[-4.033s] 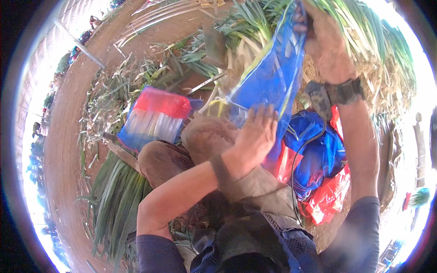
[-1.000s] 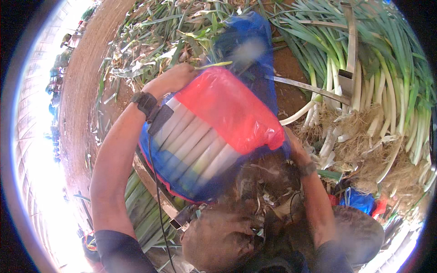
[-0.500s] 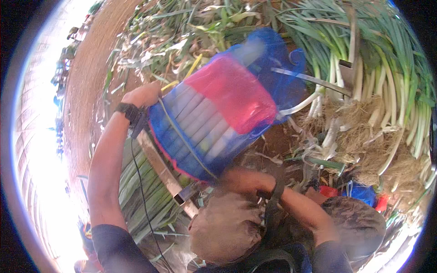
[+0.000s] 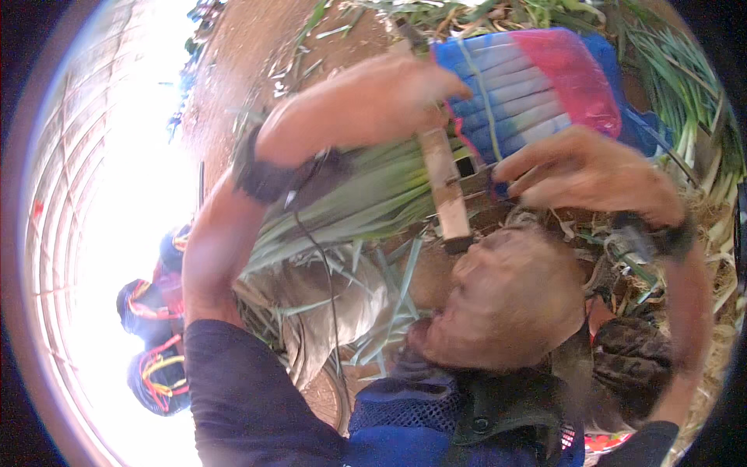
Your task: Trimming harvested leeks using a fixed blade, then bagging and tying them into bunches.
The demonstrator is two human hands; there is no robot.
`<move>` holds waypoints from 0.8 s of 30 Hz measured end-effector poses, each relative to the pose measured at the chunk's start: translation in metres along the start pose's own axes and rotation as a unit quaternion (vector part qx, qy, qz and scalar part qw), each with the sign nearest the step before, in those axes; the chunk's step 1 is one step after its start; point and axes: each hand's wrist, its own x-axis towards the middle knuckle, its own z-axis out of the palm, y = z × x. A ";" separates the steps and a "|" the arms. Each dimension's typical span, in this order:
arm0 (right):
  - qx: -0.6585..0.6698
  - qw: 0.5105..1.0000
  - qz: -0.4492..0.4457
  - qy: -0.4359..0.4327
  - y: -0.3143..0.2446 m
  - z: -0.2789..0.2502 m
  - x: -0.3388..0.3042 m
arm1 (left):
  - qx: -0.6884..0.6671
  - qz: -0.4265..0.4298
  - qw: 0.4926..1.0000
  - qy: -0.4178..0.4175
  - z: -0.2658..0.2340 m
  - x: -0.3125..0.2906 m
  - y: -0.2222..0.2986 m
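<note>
A clear blue plastic wrap (image 4: 502,109) with a broad pink block covers a row of white stalks, and a pale cord crosses it near its left end. Long flat green leaves (image 4: 366,194) fan out to the left of it, below my left forearm. My left hand (image 4: 381,97), blurred, reaches to the wrap's left edge with a finger stretched over it; its other fingers are hard to make out. My right hand (image 4: 583,171) bends over the wrap's lower edge, fingers curled together near a small dark blue piece. What they pinch is hidden.
A metal-and-wood bar (image 4: 445,183) stands beside the wrap. Rooted leeks (image 4: 692,86) lie at the right, with loose leaf scraps (image 4: 537,12) at the back. A black cable (image 4: 331,280) hangs below my left wrist. Dark bundles with red and yellow cords (image 4: 159,381) sit lower left.
The wrapped bundle now appears farther up and to the right, and turned. My left hand is farther right and higher; my right hand has come up to the wrap's lower edge.
</note>
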 end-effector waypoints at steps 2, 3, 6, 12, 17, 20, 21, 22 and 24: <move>-0.009 1.000 0.008 0.019 -0.019 -0.006 -0.023 | -0.003 -0.008 1.000 -0.015 0.001 -0.047 0.034; -0.023 0.999 -0.005 0.047 -0.025 -0.009 -0.033 | -0.055 -0.054 0.997 -0.027 0.003 -0.076 0.045; -0.017 0.994 0.016 0.106 -0.055 0.013 -0.057 | -0.166 -0.213 0.963 -0.017 0.013 -0.160 0.078; 0.050 0.980 0.054 0.186 -0.030 0.058 -0.095 | -0.028 -0.483 0.874 0.047 0.085 -0.262 0.113; 0.097 0.960 0.104 0.239 0.005 0.047 -0.124 | 0.070 -0.439 0.894 0.057 0.183 -0.302 0.103; 0.078 0.953 0.128 0.264 0.024 0.042 -0.134 | -0.237 -0.556 0.792 0.083 0.267 -0.276 0.071; 0.067 0.946 0.148 0.280 0.029 0.042 -0.139 | -0.300 -0.602 0.735 0.091 0.291 -0.263 0.060; 0.010 0.951 0.144 0.272 0.038 0.037 -0.143 | -0.328 -0.629 0.696 0.114 0.315 -0.256 0.048; 0.021 0.956 0.145 0.255 0.023 0.044 -0.138 | -0.334 -0.616 0.670 0.246 0.361 -0.259 0.021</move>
